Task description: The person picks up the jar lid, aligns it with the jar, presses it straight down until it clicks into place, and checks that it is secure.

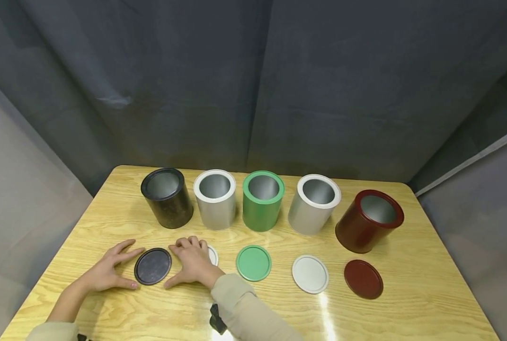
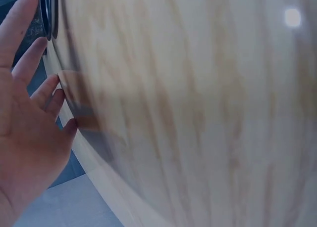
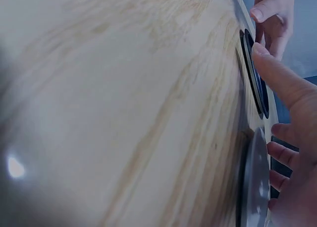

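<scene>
A black round lid (image 1: 153,266) lies flat on the table between my two hands. My left hand (image 1: 104,270) is just to its left, thumb and fingers spread, and grips nothing. To its right is my right hand (image 1: 193,264), with thumb and fingers apart and nothing held. That hand partly covers a white lid (image 1: 213,256); whether it touches this lid I cannot tell. In the right wrist view, the right thumb (image 3: 277,73) is beside the edge of the black lid (image 3: 255,78). Behind the hands, the black can (image 1: 170,208) stands without a lid.
Along the back stand a white can (image 1: 217,213), a green can (image 1: 262,213), another white can (image 1: 306,215) and a dark red can (image 1: 357,229), all uncovered. Before them lie a green lid (image 1: 253,263), a white lid (image 1: 310,274) and a dark red lid (image 1: 363,279).
</scene>
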Available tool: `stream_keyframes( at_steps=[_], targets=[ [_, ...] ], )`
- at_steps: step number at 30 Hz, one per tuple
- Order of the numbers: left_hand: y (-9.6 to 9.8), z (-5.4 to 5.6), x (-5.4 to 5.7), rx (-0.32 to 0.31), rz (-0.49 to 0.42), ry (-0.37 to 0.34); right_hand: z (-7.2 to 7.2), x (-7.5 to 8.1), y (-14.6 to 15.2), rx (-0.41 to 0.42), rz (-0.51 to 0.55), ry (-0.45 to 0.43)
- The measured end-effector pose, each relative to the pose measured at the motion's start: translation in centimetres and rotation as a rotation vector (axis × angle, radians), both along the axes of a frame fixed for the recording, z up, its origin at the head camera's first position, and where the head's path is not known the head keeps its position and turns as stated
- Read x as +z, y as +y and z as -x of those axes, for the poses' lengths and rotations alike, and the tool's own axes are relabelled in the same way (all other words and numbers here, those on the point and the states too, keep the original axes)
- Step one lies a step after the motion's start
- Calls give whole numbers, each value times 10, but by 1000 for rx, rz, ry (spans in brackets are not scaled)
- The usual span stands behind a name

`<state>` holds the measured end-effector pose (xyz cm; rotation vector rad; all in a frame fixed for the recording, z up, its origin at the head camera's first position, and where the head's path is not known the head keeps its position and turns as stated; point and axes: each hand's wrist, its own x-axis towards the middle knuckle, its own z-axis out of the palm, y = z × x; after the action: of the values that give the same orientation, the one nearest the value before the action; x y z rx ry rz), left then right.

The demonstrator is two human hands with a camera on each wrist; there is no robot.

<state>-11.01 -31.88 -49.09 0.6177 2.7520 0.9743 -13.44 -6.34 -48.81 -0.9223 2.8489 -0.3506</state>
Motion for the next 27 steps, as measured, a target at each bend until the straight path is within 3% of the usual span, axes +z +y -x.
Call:
stream_keyframes(
  at_steps=[19, 27],
  targets=[
    [5, -2, -8, 8, 58, 102, -5, -5, -10, -70, -88, 79],
    [7, -1, -6, 24, 85, 97, -6, -5, -13, -88, -83, 69]
  ],
)
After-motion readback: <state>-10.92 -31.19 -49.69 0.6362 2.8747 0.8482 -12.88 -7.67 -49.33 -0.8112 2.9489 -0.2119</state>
